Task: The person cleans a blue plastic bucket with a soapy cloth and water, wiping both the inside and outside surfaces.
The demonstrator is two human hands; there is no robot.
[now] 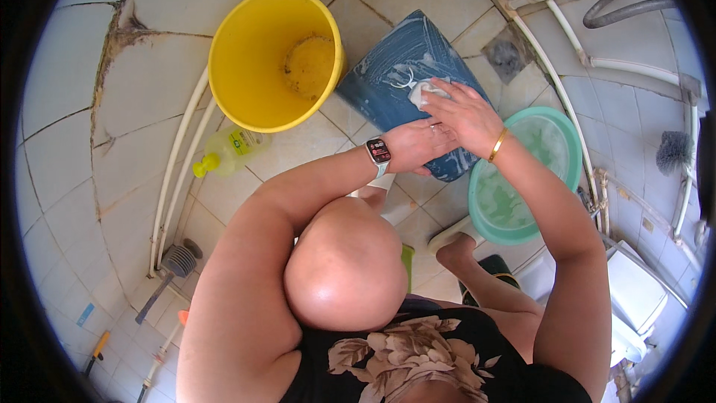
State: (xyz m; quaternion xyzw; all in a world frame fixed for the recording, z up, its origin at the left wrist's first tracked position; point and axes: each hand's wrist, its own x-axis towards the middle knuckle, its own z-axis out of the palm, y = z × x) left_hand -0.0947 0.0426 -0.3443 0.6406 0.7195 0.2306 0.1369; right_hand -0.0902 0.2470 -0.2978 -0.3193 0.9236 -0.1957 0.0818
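Note:
A blue plastic bin [414,56] lies on its side on the tiled floor, streaked with white foam and bearing a white antler print. My right hand [467,115], with a gold bracelet at the wrist, presses a bunched white cloth [426,92] against its upper face. My left hand [420,145], wearing a ring and a smartwatch [378,151], holds the bin's near side. Its thumb sits low by the bin's edge, and some of its fingers are hidden under my right hand. Close by on the right stands a green basin [478,201] of foamy water.
A yellow bucket [251,78] stands at the left, with a dish soap bottle [229,148] beside it. White pipes [565,101] run along the walls. A floor drain [505,55] lies beyond the bin. A brush [178,262] hangs at the lower left; a toilet [632,285] is at the right.

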